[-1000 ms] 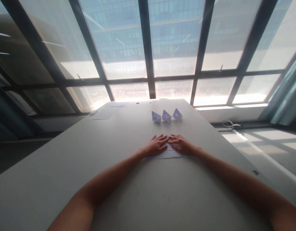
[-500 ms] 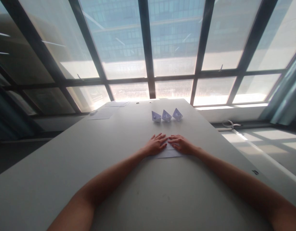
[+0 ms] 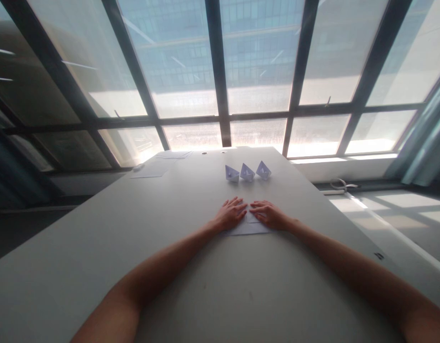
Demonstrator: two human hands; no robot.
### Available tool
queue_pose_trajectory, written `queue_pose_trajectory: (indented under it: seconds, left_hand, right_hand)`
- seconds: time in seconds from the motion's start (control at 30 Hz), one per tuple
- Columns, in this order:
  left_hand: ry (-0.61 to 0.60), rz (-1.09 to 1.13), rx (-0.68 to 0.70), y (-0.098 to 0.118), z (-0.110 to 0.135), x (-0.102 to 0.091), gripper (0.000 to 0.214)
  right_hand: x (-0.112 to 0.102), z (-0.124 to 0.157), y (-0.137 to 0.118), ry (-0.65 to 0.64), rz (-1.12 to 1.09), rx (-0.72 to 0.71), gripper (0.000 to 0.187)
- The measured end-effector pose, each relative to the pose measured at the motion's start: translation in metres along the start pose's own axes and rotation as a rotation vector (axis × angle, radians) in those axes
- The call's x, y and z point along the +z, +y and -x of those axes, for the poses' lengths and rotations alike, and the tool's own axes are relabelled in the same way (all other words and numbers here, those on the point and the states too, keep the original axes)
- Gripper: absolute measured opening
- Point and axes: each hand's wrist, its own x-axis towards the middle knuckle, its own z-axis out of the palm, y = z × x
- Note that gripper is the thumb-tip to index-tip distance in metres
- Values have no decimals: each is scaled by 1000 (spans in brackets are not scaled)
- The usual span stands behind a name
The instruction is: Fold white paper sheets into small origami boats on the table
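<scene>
A folded sheet of white paper [image 3: 249, 229] lies flat on the white table [image 3: 191, 286] in front of me. On its left part rests my left hand [image 3: 231, 213], palm down with the fingers stretched out. My right hand [image 3: 270, 215] lies flat on the paper's right part, fingers extended toward the left hand. A narrow gap separates the fingertips, and folded layers show between and below them. Both hands hide the paper's sides and upper part. Just beyond stand three folded paper boats [image 3: 232, 174] in a row.
Flat white sheets [image 3: 150, 168] lie at the table's far left corner. Two round holes [image 3: 204, 153] sit near the far edge. Large windows [image 3: 259, 57] rise behind the table, with curtains [image 3: 418, 143] at the sides. A pale cable [image 3: 343, 185] lies off the right side.
My left hand has slid slightly to the left, widening the gap between the fingertips. The right hand and the paper boats look unmoved.
</scene>
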Motion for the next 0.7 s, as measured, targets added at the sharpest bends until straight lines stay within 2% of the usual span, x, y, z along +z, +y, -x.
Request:
queue_pose_trajectory:
  seconds: [0.33,0.57,0.7]
  left_hand:
    - [7,-2,-113,1,-1,0,47]
    - [80,57,1,0,-1,2,40]
    - [55,42,-28,-1,-1,2,43]
  right_hand:
    - [1,-1,1,-13,38,4,35]
    - [3,0,2,-4,30,3,35]
    - [2,0,1,-5,29,7,35]
